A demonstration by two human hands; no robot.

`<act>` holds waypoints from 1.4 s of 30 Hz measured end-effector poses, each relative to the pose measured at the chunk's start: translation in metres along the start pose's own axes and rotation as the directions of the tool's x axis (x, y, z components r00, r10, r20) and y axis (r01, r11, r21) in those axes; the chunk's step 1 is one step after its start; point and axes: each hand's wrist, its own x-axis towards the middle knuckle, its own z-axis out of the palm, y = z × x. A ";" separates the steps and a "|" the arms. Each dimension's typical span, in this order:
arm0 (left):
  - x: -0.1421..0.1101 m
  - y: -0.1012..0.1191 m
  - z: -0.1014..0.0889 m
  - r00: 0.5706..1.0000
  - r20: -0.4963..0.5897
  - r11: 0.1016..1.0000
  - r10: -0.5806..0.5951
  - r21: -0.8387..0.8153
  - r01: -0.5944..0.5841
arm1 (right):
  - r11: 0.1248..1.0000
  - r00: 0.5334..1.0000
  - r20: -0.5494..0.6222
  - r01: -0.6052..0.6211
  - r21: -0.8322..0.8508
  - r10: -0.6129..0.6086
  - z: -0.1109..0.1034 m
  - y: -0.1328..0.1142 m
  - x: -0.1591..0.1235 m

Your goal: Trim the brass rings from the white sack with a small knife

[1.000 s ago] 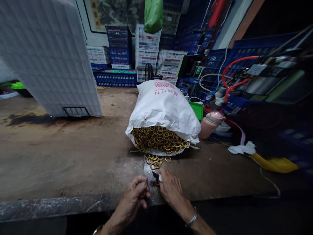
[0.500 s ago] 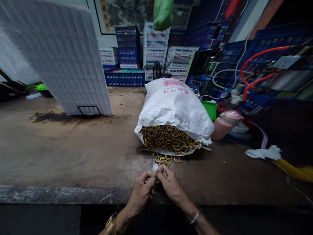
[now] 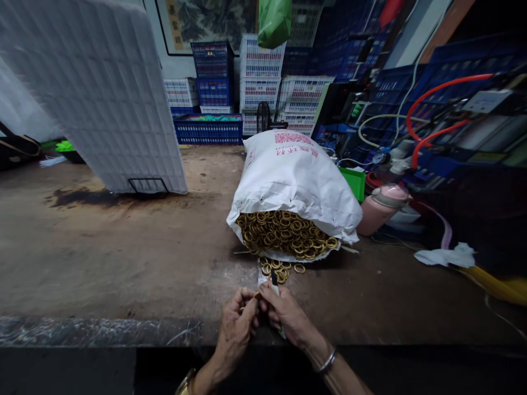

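Pinching a gold ring between them — left hand nearly closed, right hand curled around a dark-tipped tool.

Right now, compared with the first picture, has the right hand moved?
Yes. Judged against the white sack, the right hand has shifted left, closing the gap to the left hand.
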 end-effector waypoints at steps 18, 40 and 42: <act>-0.005 -0.005 -0.011 0.982 0.175 0.956 -0.071 -0.270 0.118 | 0.804 0.937 -0.040 0.276 -0.526 -0.348 -0.003 0.000 0.003; -0.003 -0.013 -0.011 0.994 0.094 0.976 -0.056 -0.206 0.075 | 0.340 0.956 0.117 0.208 -0.917 -0.269 -0.002 0.008 -0.008; -0.004 -0.012 -0.011 0.996 0.086 0.984 -0.036 -0.171 0.051 | 0.337 0.957 0.135 0.219 -0.916 -0.256 -0.002 0.009 -0.007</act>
